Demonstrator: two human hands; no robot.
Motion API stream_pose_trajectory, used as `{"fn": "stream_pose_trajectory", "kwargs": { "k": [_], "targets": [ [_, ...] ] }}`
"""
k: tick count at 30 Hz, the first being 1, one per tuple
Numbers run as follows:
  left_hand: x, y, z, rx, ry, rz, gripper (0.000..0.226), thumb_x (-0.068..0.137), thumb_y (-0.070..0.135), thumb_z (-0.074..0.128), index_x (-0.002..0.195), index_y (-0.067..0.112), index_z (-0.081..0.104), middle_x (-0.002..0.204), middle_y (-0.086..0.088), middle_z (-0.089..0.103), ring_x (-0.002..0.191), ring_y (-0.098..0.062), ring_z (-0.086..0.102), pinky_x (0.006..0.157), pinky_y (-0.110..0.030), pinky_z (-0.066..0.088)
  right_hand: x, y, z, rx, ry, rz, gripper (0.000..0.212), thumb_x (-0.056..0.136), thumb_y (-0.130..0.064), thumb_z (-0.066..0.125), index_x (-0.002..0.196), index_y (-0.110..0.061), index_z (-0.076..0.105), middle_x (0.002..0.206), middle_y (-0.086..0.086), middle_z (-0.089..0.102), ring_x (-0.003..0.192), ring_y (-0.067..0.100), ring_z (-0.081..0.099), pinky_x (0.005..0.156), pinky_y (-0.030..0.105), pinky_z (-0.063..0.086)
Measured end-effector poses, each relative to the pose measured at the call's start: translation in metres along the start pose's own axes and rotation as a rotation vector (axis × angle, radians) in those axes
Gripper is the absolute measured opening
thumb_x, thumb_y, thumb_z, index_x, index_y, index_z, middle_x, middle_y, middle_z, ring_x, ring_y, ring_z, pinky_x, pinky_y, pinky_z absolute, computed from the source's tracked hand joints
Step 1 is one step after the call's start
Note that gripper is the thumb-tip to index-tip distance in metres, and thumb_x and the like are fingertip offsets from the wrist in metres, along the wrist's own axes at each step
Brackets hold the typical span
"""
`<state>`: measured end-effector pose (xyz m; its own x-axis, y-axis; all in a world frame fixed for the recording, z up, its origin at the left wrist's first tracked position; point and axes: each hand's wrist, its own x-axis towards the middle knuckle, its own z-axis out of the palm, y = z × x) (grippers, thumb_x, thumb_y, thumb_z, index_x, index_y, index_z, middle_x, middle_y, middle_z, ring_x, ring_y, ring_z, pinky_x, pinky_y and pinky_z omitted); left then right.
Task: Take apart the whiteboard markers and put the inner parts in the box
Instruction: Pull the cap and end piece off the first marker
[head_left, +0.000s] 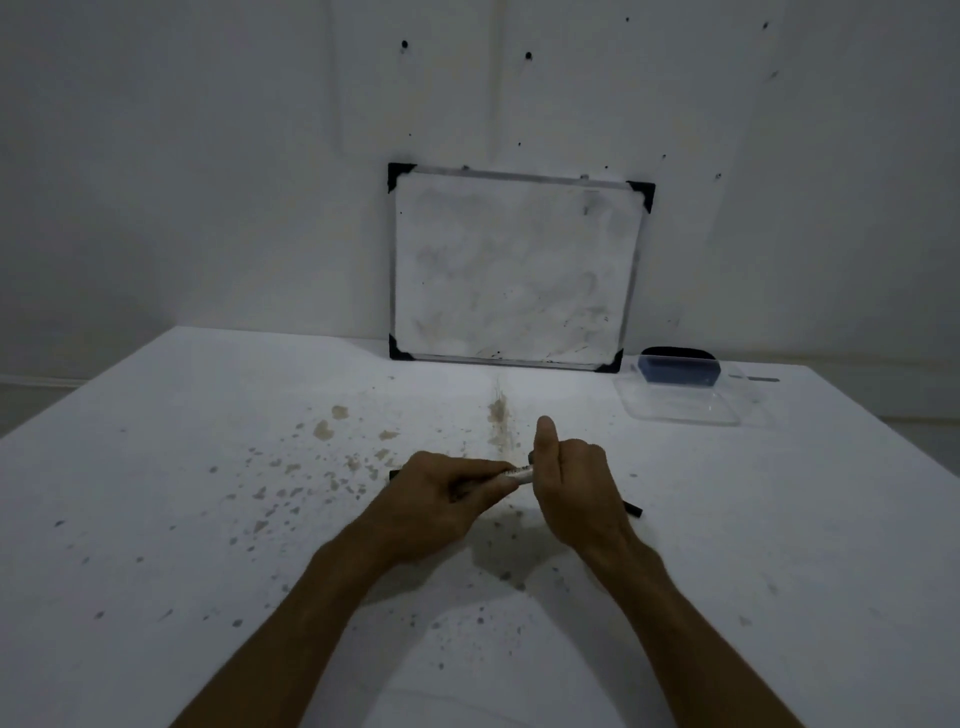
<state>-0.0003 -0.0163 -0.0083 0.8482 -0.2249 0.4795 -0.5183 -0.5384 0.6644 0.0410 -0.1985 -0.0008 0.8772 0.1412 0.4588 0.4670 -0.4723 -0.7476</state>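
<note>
Both hands meet over the middle of the white table (156, 519). My left hand (447, 493) grips the body of a whiteboard marker (519, 474), whose pale barrel shows between the two hands and whose black end pokes out at the left. My right hand (576, 478) is closed around the marker's other end, thumb pointing up. A second black marker (631, 508) lies on the table just right of my right hand, mostly hidden behind it. The clear plastic box (685, 410) sits at the far right of the table.
A small framed whiteboard (514, 270) leans against the wall at the back of the table. A dark blue eraser (678, 370) rests at the box's far side. Brown and grey stains speckle the tabletop around the hands.
</note>
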Motion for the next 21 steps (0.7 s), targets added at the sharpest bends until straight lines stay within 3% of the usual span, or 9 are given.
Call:
{"fn": "stream_pose_trajectory", "kwargs": {
  "k": [3,5,7,9,11,13,15,18,21],
  "targets": [
    [0.005,-0.003,-0.013,-0.249,-0.225,-0.235,0.044,0.091,0.071,0.06,0.115,0.041,0.081,0.066,0.016,0.072,0.046,-0.001,0.054,0.049,-0.016,0.044,-0.002,-0.004,-0.004,-0.048,0.023,-0.226,0.052,0.106,-0.025,0.034,0.056,-0.034,0.04,0.039,-0.01,0.036,0.029,0.007,0.03,0.031,0.033,0.034],
    [0.004,-0.009,-0.026,-0.38,-0.305,-0.312,0.046,0.093,0.07,0.06,0.109,0.033,0.083,0.056,0.009,0.057,0.041,-0.008,0.039,0.041,-0.019,0.033,0.001,-0.003,-0.01,0.019,0.117,-0.251,0.053,0.106,-0.033,0.031,0.054,-0.029,0.042,0.038,-0.008,0.037,0.028,0.008,0.033,0.028,0.036,0.036],
    [0.002,-0.018,-0.038,-0.427,-0.212,-0.366,0.049,0.093,0.069,0.058,0.106,0.029,0.083,0.056,0.008,0.049,0.043,-0.009,0.035,0.042,-0.02,0.029,0.005,0.003,-0.017,0.105,0.222,-0.141,0.063,0.104,-0.05,0.028,0.049,-0.022,0.039,0.038,-0.006,0.037,0.03,0.011,0.038,0.036,0.037,0.045],
    [-0.001,-0.025,-0.044,-0.412,-0.05,-0.378,0.045,0.096,0.063,0.056,0.106,0.028,0.082,0.058,0.006,0.046,0.044,-0.01,0.033,0.042,-0.02,0.029,0.005,0.007,-0.02,0.07,0.179,0.002,0.075,0.099,-0.068,0.02,0.049,-0.016,0.039,0.041,-0.001,0.043,0.038,0.017,0.045,0.048,0.039,0.052],
    [-0.001,-0.028,-0.042,-0.388,0.072,-0.36,0.038,0.099,0.057,0.056,0.105,0.029,0.082,0.055,0.007,0.046,0.043,-0.01,0.033,0.041,-0.02,0.029,0.004,0.01,-0.015,-0.049,0.043,0.093,0.084,0.094,-0.071,0.016,0.063,-0.002,0.054,0.058,0.012,0.061,0.056,0.025,0.061,0.063,0.041,0.055],
    [0.0,-0.029,-0.036,-0.386,0.147,-0.346,0.036,0.098,0.055,0.057,0.105,0.029,0.081,0.052,0.009,0.047,0.042,-0.006,0.034,0.04,-0.018,0.03,0.005,0.013,-0.009,-0.13,-0.039,0.103,0.075,0.094,-0.066,0.016,0.086,-0.005,0.059,0.075,0.01,0.066,0.071,0.022,0.065,0.07,0.04,0.054],
    [0.003,-0.028,-0.031,-0.395,0.185,-0.344,0.032,0.1,0.05,0.056,0.108,0.029,0.079,0.054,0.01,0.048,0.043,-0.003,0.035,0.041,-0.017,0.031,0.005,0.016,-0.005,-0.154,-0.13,0.062,0.051,0.098,-0.063,0.026,0.092,-0.02,0.052,0.077,0.001,0.062,0.068,0.011,0.058,0.063,0.032,0.047],
    [0.003,-0.028,-0.026,-0.29,0.2,-0.308,0.022,0.109,0.032,0.054,0.118,0.03,0.074,0.061,0.012,0.055,0.05,0.0,0.043,0.049,-0.016,0.037,0.004,0.022,-0.001,-0.189,-0.235,-0.019,0.017,0.097,-0.047,0.059,0.094,-0.032,0.054,0.083,-0.012,0.059,0.072,0.001,0.055,0.059,0.013,0.04],
    [0.003,-0.029,-0.022,-0.179,0.242,-0.318,0.021,0.109,0.028,0.056,0.129,0.03,0.061,0.074,0.007,0.066,0.056,0.0,0.054,0.054,-0.02,0.046,0.0,0.021,0.002,-0.176,-0.297,0.011,0.016,0.086,-0.04,0.077,0.09,-0.039,0.061,0.084,-0.016,0.065,0.075,-0.001,0.062,0.06,0.005,0.046]
  ]
}}
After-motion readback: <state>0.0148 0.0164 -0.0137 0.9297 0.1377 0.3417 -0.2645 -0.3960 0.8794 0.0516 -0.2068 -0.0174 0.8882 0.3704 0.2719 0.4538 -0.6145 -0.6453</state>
